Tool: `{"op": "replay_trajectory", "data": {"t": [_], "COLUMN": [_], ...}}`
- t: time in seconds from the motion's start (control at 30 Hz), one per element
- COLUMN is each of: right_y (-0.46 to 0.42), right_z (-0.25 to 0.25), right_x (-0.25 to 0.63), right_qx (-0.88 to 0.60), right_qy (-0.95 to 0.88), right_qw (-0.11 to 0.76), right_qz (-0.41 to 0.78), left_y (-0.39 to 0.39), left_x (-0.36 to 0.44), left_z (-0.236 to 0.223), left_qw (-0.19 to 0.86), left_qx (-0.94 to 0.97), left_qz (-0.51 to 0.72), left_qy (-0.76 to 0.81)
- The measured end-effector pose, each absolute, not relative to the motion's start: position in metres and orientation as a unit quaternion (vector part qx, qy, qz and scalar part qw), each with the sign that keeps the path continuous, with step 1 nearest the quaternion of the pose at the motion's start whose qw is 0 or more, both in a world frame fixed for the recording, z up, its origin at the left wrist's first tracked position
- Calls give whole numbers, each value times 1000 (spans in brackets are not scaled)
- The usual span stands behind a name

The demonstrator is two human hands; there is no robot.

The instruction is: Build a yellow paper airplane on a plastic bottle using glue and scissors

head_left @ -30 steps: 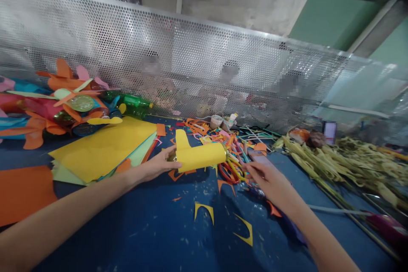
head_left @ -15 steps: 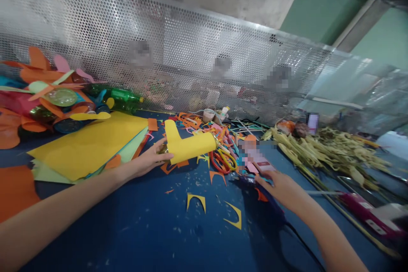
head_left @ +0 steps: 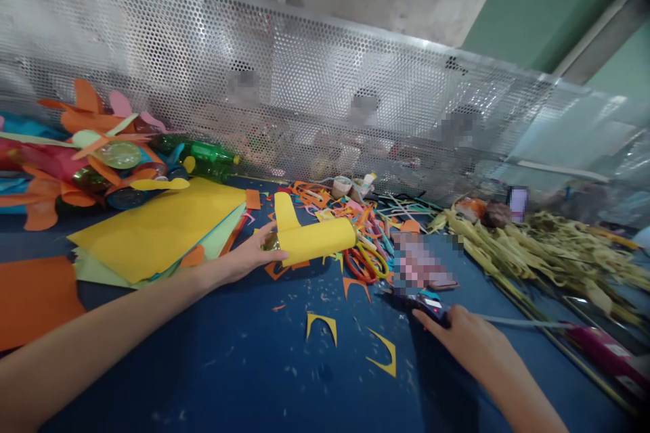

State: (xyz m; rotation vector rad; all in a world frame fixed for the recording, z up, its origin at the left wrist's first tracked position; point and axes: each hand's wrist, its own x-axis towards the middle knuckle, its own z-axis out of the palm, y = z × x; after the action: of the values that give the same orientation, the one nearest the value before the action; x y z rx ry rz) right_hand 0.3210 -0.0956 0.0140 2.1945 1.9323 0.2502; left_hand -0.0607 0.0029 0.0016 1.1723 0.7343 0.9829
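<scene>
My left hand [head_left: 256,254] is closed around the end of a plastic bottle wrapped in yellow paper [head_left: 319,240], holding it on its side above the table. A rounded yellow paper flap [head_left: 287,212] stands up from the wrap. My right hand [head_left: 457,325] grips a dark blue glue gun [head_left: 429,304] with a small red light; its nozzle points left and a pale glue stick [head_left: 518,320] extends behind it. Just beyond it lies a flat pinkish item [head_left: 424,264], partly blurred out. Yellow paper offcuts [head_left: 322,326] lie between my hands.
Stacked coloured paper [head_left: 167,230] and paper-decorated bottles [head_left: 116,155] occupy the left. Scissors with red and yellow handles [head_left: 368,264] lie among paper scraps. Dried husks [head_left: 508,250] and a magenta item [head_left: 604,352] are at right. A perforated metal screen [head_left: 315,67] closes the back, people behind it.
My right hand has left the flat pinkish item, which now lies on the table, and has come nearer to take hold of the glue gun. My left hand still holds the wrapped bottle.
</scene>
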Motion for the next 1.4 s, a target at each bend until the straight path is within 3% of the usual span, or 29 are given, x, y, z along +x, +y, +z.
{"op": "replay_trajectory", "data": {"t": [0.3,0.43,0.67,0.93,1.03,1.27,1.4], "right_y": [-97,-101,-115,-120,-116,-100,-95], "right_z": [19,20,17,45,53,56,52], "right_x": [319,324,316,299,281,225,197], "right_qx": [821,823,766,667,651,664,629], "right_qy": [568,541,467,387,408,573,575], "right_qw": [-3,-104,-308,-429,-435,-326,-331], "right_qz": [-48,-141,-316,-471,-469,-351,-405], "left_y": [0,-2,3,1,1,0,-2], "left_x": [-59,-60,-61,-59,-59,-60,-60], "left_z": [6,8,-1,6,5,5,7], "left_qw": [659,648,640,623,617,639,657], "left_qx": [525,539,528,546,540,525,482], "left_qz": [435,436,431,433,443,448,444], "left_qy": [319,314,356,355,362,340,373]}}
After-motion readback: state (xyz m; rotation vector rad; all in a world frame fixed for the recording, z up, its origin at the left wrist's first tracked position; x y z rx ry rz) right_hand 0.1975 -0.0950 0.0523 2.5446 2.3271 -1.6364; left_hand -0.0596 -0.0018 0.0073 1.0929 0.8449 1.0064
